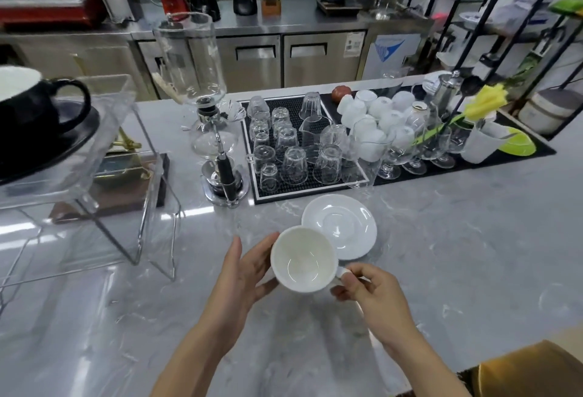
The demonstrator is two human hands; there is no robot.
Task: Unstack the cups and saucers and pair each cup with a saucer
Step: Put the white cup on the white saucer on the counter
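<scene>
A white cup [303, 259] sits upright and empty between both hands, its far-right rim overlapping the near-left edge of a white saucer [344, 225] that lies on the grey marble counter [473, 239]. The right hand [369, 292] pinches the cup's handle on the right, fingers closed on it — the left hand [244, 273] cups the left wall with fingers curved against it. Farther back, a black mat [315, 188] holds upturned glasses [293, 164], with a glass siphon brewer [217, 144] to its left.
</scene>
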